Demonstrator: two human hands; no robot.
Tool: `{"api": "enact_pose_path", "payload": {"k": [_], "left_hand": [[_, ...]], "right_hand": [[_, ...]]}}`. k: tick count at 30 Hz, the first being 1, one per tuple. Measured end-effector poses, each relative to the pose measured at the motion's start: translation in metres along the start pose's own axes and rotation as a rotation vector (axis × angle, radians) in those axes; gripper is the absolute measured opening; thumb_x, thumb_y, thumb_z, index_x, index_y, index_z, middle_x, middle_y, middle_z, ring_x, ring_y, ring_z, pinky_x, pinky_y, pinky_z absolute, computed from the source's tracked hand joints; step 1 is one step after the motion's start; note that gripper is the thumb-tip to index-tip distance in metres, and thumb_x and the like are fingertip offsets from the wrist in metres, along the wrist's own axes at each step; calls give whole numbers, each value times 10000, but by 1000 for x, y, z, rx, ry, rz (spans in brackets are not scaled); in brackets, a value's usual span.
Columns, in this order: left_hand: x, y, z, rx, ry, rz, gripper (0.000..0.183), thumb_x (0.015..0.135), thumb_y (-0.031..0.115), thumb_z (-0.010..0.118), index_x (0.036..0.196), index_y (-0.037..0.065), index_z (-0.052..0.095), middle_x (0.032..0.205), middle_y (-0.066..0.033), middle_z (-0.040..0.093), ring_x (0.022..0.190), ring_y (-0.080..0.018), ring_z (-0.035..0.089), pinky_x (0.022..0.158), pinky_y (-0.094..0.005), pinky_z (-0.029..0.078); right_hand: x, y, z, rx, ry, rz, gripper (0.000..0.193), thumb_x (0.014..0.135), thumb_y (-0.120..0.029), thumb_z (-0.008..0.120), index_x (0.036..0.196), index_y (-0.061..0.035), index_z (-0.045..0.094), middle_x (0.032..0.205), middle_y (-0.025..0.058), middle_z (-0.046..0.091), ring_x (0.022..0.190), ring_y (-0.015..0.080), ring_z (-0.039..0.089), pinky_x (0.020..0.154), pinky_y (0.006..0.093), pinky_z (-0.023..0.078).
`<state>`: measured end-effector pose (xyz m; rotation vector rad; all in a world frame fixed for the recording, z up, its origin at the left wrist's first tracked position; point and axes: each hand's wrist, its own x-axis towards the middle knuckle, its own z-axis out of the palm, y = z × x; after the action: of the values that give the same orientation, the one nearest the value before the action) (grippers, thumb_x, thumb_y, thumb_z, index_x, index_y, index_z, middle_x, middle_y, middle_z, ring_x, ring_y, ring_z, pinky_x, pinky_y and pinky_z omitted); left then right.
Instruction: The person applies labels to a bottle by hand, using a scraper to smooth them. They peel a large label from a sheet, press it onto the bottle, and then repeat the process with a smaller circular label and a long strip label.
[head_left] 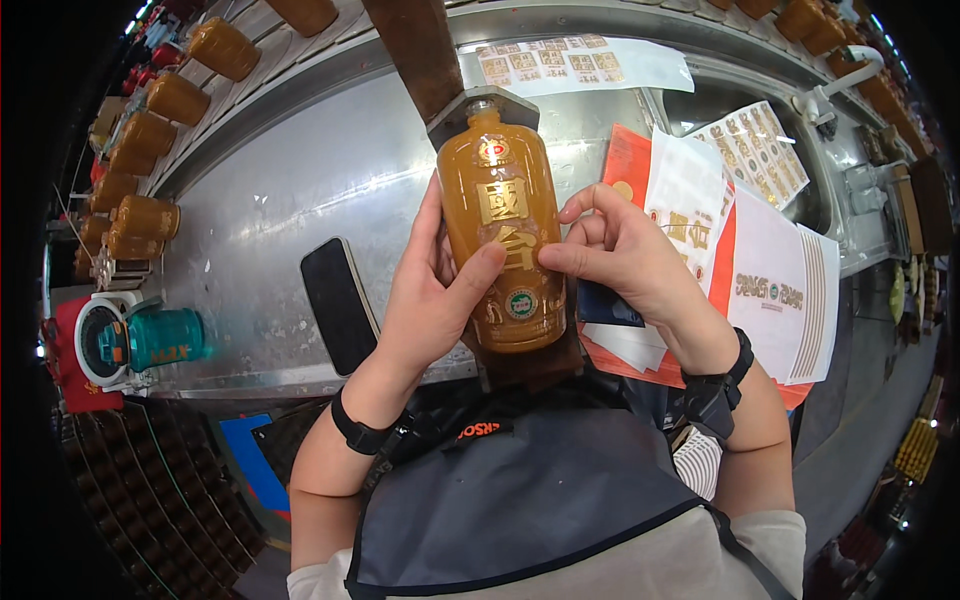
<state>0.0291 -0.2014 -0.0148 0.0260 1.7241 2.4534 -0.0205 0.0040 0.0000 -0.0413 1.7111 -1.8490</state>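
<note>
One amber bottle [507, 226] lies face up, or nearly so, between the person's hands, its neck pointing away and backed by a grey angular plate [443, 126] on a brown beam [412, 40]. Gold characters run down its front, with a round green emblem [520, 303] below.

The left hand [428, 295] has its grip closed around the bottle's left side, thumb flat on the front beside the lower gold character [511, 248]. The right hand [628, 245] sits at the right side, thumb tip against that character's edge and fingers curled; whether its grip pinches anything thin, I cannot tell.

For this touch on the character, I would keep the left hold firm so the bottle cannot roll, use the thumb pad rather than the nail, and work outward with light, even pressure, watching that the edges sit flat and square.

Around them, a dark phone [340, 305] lies on the metal bench [260, 210] to the left. To the right are a red sheet [627, 150] and a striped white paper [780, 290]; beyond, a gold-printed sheet [757, 150] lies over the sink [818, 195].
</note>
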Motion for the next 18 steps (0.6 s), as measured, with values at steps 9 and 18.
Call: {"api": "enact_pose_path", "payload": {"k": [9, 18], "left_hand": [[2, -5, -3, -32, -12, 28, 848, 957, 76, 615, 1557, 8, 19, 1489, -172, 383, 1348, -228, 441, 1104, -358, 377], [-3, -6, -1, 102, 17, 23, 983, 882, 71, 692, 1562, 28, -17, 1497, -174, 367, 1357, -241, 423, 1108, -371, 369]], "right_hand": [[2, -6, -7, -67, -23, 42, 230, 922, -130, 693, 1088, -55, 552, 791, -10, 621, 737, 48, 592, 684, 191, 457], [5, -70, -2, -359, -2, -284, 366, 833, -5, 713, 1183, -56, 617, 1009, -7, 626, 908, 79, 606, 815, 227, 494]]}}
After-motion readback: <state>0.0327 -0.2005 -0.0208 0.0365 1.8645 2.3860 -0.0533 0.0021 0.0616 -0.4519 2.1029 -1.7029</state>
